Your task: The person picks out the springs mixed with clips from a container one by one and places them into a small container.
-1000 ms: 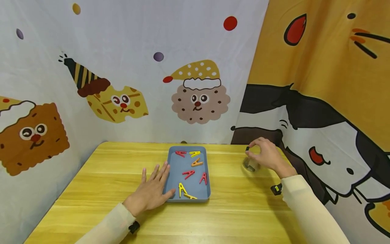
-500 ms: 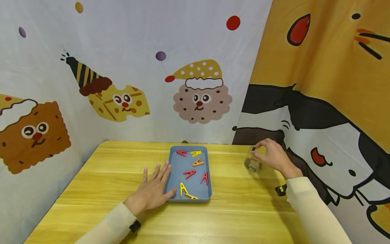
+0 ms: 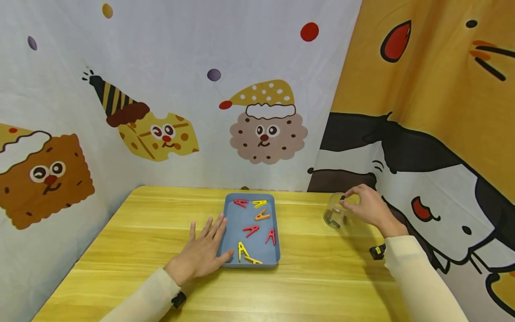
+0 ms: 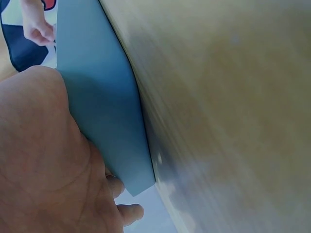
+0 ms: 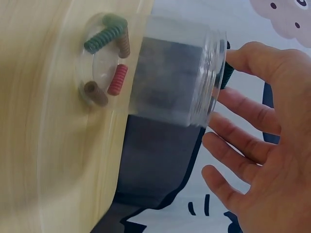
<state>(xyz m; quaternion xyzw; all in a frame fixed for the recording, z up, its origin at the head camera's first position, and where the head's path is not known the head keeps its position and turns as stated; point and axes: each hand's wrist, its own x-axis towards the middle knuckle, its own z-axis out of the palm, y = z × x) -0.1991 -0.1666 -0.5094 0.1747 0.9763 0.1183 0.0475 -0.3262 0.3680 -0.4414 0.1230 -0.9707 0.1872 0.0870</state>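
My left hand (image 3: 201, 255) lies with straight, spread fingers along the left edge of a grey-blue tray (image 3: 257, 264), thumb over its near corner. In the left wrist view, the palm (image 4: 43, 155) is against the tray's outer wall (image 4: 104, 97). At the right, my right hand (image 3: 368, 206) pinches a small dark green ribbed piece (image 5: 227, 73) between thumb and forefinger, right at the mouth of a clear jar (image 5: 165, 73). The other fingers are half bent beside the rim. Inside, at the bottom, lie several ribbed pieces, among them a green one (image 5: 104, 38) and a red one (image 5: 117, 80).
On the tray lie several clothes-peg-shaped clips: red (image 3: 251, 230), yellow (image 3: 242, 251) and orange (image 3: 262, 215). The wooden table (image 3: 306, 286) ends at a printed cloth (image 3: 265, 44) behind and on the right.
The right hand with the green piece has moved a little to the right over the jar, whose rim now shows more. The left hand stays at the tray. The head view has shifted slightly.
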